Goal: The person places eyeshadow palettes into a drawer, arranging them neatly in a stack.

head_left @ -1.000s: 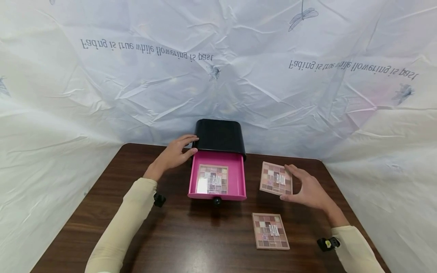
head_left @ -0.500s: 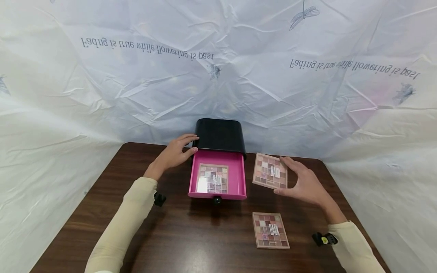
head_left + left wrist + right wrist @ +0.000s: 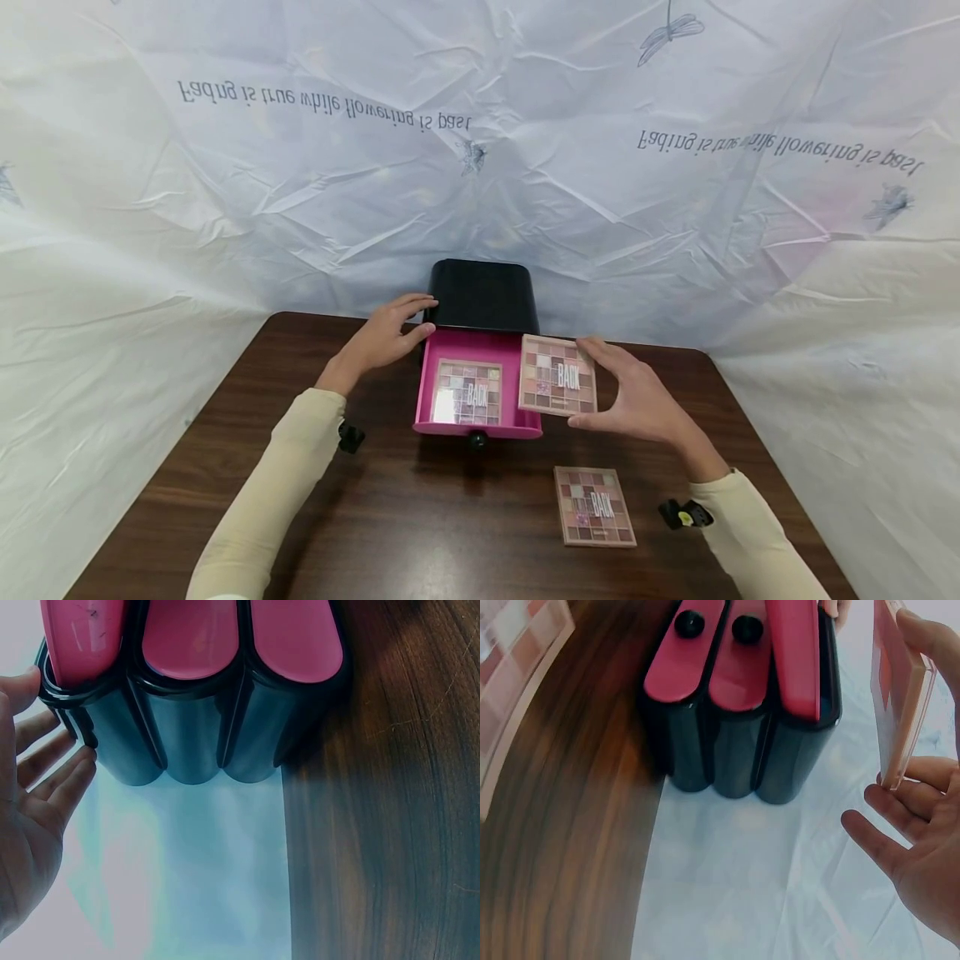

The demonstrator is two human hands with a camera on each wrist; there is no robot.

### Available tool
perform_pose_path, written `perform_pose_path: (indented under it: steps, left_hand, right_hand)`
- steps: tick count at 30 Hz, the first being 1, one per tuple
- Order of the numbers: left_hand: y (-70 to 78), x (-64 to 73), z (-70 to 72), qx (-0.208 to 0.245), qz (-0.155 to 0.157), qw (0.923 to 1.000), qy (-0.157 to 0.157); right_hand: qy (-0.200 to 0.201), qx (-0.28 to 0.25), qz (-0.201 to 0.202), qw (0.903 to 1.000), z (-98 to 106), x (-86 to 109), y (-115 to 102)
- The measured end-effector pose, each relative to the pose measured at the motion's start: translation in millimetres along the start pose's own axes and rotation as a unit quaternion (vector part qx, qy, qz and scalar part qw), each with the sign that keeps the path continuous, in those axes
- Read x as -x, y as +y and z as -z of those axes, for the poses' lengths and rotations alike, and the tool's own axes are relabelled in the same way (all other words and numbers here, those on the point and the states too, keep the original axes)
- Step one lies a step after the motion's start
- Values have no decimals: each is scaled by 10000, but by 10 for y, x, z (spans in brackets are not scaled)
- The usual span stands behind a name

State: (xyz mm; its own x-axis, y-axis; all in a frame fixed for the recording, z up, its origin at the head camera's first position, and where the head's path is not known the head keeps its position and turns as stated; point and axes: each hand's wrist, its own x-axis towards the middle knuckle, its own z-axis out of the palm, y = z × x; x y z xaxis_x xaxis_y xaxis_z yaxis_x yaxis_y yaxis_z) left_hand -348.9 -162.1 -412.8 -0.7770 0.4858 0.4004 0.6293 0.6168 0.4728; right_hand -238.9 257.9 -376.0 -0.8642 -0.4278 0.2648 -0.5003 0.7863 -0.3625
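Observation:
A black drawer unit [image 3: 483,293] stands at the back of the table, its pink top drawer [image 3: 513,432] pulled out. Inside the drawer, on its left, lies an eyeshadow palette [image 3: 467,392] with a clear lid. My left hand [image 3: 384,337] rests on the unit's left side, fingers fairly straight, as the left wrist view also shows. Between thumb and fingers, my right hand [image 3: 647,398] pinches a second eyeshadow palette [image 3: 557,377] by its right edge. This palette is tilted and overlaps the drawer's right wall. A third palette [image 3: 595,507] lies on the table nearer to me.
Two lower pink drawers [image 3: 679,671] with black knobs are pushed in. The dark wood table [image 3: 360,517] ends close behind the unit, where a pale printed sheet [image 3: 480,192] hangs. The drawer's right part, beside the first palette, is partly hidden by the held one.
My right hand has carried its palette leftward, from right of the unit to over the drawer's right side. My left hand, the drawer and the other two palettes have stayed put.

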Motion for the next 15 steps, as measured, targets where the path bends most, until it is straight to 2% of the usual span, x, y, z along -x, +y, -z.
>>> perform_pose_path:
  steps: [15]
  left_hand:
    - [26, 5, 9, -18, 5, 10000, 17]
  right_hand:
    - [-297, -292, 429, 9982, -191, -304, -334]
